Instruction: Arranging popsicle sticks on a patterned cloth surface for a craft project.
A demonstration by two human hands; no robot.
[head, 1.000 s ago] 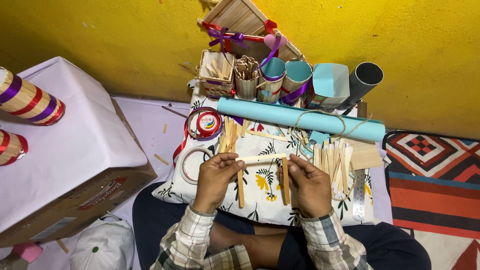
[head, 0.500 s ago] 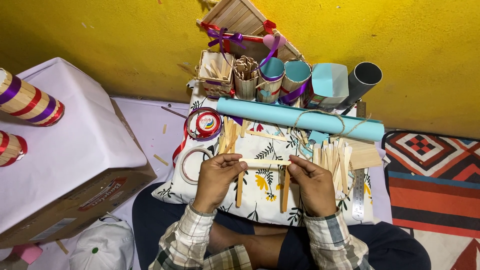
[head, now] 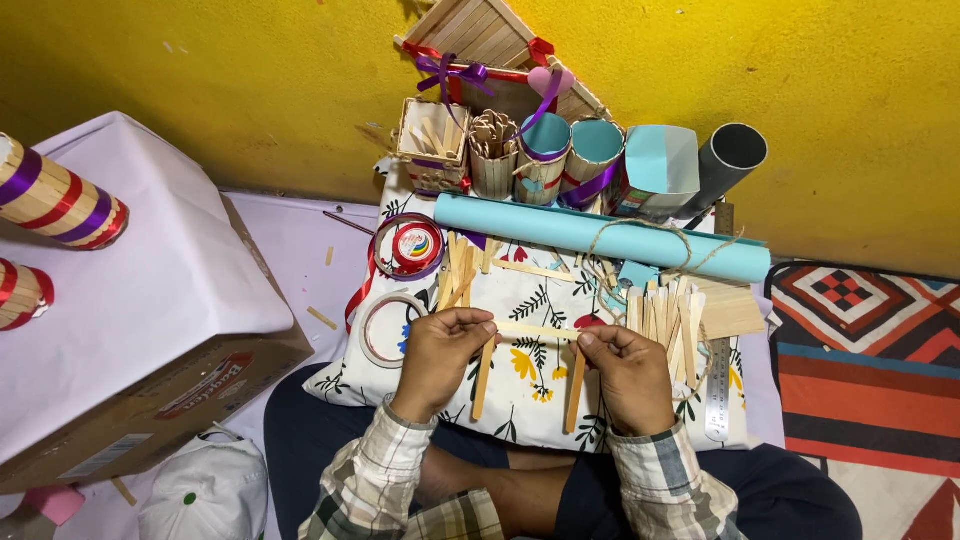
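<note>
My left hand (head: 443,350) and my right hand (head: 628,372) pinch the two ends of a flat wooden craft stick (head: 536,330) held crosswise over a floral cushion (head: 530,400) on my lap. Under it, two more sticks lie lengthwise: one (head: 484,364) by my left fingers, the other (head: 575,386) by my right. The three form an open frame shape. A loose pile of sticks (head: 668,322) lies just right of my right hand, and another bunch of sticks (head: 460,268) sits above my left.
A light blue paper roll (head: 560,232) tied with twine crosses the cushion's far side. Two tape rolls (head: 416,246) (head: 386,328) lie at left, a metal ruler (head: 718,392) at right. Decorated stick holders (head: 545,160) stand against the yellow wall. A cardboard box (head: 130,300) covered in white sits left.
The crosswise stick has shifted slightly on the two lengthwise ones as both hands adjusted their pinch. The hands stay in nearly the same place.
</note>
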